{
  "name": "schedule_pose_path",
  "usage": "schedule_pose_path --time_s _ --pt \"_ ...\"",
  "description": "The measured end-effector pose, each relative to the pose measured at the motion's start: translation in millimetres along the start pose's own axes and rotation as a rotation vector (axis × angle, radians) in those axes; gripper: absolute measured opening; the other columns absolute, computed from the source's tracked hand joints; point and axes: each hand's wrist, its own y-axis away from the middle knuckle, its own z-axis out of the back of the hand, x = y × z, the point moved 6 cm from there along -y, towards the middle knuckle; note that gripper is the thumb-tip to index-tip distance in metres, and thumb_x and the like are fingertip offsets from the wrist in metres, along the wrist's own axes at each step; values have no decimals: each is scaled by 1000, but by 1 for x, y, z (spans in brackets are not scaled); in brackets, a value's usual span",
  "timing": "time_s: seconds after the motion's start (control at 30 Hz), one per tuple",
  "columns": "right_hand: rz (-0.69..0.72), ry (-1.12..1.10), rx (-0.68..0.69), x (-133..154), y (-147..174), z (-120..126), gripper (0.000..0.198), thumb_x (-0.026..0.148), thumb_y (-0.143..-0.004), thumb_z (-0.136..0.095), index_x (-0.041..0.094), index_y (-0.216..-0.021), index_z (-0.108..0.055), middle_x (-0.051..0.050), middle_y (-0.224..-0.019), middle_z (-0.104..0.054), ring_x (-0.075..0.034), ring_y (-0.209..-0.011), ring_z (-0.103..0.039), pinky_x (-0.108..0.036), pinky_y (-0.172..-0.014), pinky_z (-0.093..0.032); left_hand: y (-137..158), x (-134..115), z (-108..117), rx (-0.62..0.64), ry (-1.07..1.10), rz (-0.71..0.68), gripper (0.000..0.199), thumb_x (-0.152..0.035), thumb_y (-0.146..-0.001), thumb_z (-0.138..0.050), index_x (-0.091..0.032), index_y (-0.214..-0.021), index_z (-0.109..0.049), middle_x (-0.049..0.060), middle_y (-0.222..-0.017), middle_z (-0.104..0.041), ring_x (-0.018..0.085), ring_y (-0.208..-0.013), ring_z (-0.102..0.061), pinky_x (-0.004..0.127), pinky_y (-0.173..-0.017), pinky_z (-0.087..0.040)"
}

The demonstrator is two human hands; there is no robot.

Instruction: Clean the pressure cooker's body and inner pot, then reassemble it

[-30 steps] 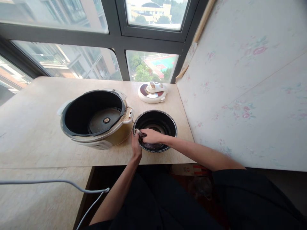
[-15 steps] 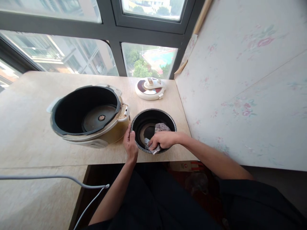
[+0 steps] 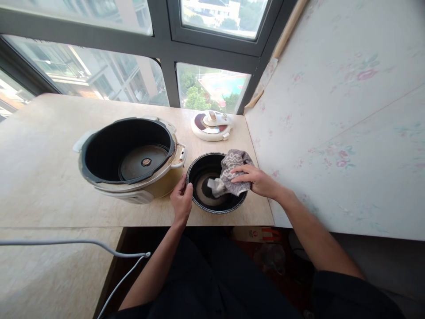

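Cloth pressed on the right rim of the inner pot, pot steadied at its left edge.
Right hand (image 3: 258,180) holds a grey patterned cloth (image 3: 232,173), fingers curled onto it, draped over the black inner pot (image 3: 206,207). Left hand (image 3: 182,200) grips the pot's left rim, fingers closed around it. Pot sits on the countertop (image 3: 49,195), just right of the open cooker base (image 3: 129,157); lid (image 3: 212,126) behind it.

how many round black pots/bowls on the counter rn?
2. The cooker body with its black well sits at the counter's middle; the loose inner pot stands right of it, left hand on its rim, right hand pressing a cloth inside. None seem hidden.
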Motion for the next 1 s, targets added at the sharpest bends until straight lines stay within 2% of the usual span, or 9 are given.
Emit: schedule_pose_path --time_s 0.13,0.23,0.3,0.4,0.53,0.67,0.77,0.87,1.0 --pt "35 129 -85 -10 -23 -2 57 15 -92 -50 21 -149 -51 -15 -147 -51 -28 -140 -46 -49 -117 -39 -6 0 -2 77 25 15 51 -16 -81 -66 -18 -131 -70 9 -137 -66 29 -133 -59 48 -120 -39" --pt "-54 319 -55 -20 -44 -11 60 21 -86 -64 21 -145 -54 -18 -160 -36 -38 -150 -28 -63 -121 -22 -9 -3 -3 93 32 7 52 -13 -77 -65 -18 -129 -72 8 -135 -67 29 -134 -58 48 -121 -37" --pt "-144 412 -47 -28 -54 -19 59 21 -82 -69 22 -140 -57 -17 -168 -20 -44 -154 -13 -73 -118 -10 -9 -4 -4 97 35 9 53 -12 -75 -65 -19 -127 -73 7 -134 -68 29 -134 -58 48 -122 -35" --pt "-174 394 -43 -38 -69 -32 68 13 -82 -64 18 -147 -48 -20 -170 -6 -45 -155 -6 -75 -117 -13 -8 -4 -4 97 49 19 54 -11 -74 -65 -19 -127 -73 7 -135 -68 29 -135 -56 48 -122 -35" --pt "-67 321 -93 -33 -94 -44 76 5 -84 -51 11 -157 -32 -26 -165 -18 -37 -154 -19 -60 -122 -26 -8 0 -5 102 64 27 55 -12 -76 -64 -20 -130 -71 6 -137 -67 28 -135 -57 48 -122 -35" --pt "57 332 -62 -5 -122 -58 74 1 -83 -48 10 -156 -35 -25 -161 -28 -33 -153 -23 -55 -123 -28 -9 5 -4 108 40 18 52 -16 -79 -65 -20 -131 -71 6 -138 -66 27 -136 -56 46 -123 -34" --pt "172 299 -1 19 -134 -71 74 3 -84 -50 9 -156 -34 -25 -161 -28 -31 -154 -22 -53 -124 -26 -8 5 -3 126 25 -4 45 -28 -89 -64 -19 -133 -69 7 -138 -66 27 -135 -57 46 -121 -36" --pt "256 254 67 33 -131 -82 76 5 -84 -54 12 -157 -34 -23 -163 -28 -29 -156 -19 -52 -125 -26 -4 5 -3 135 11 -10 46 -45 -99 -53 -17 -131 -70 10 -138 -66 28 -136 -56 47 -120 -38" --pt "320 241 164 42 -111 -88 76 6 -83 -57 15 -157 -37 -20 -168 -22 -27 -158 -12 -49 -125 -25 2 5 -5 118 37 -17 56 -56 -102 -44 -19 -140 -63 11 -149 -57 27 -143 -48 43 -122 -34"
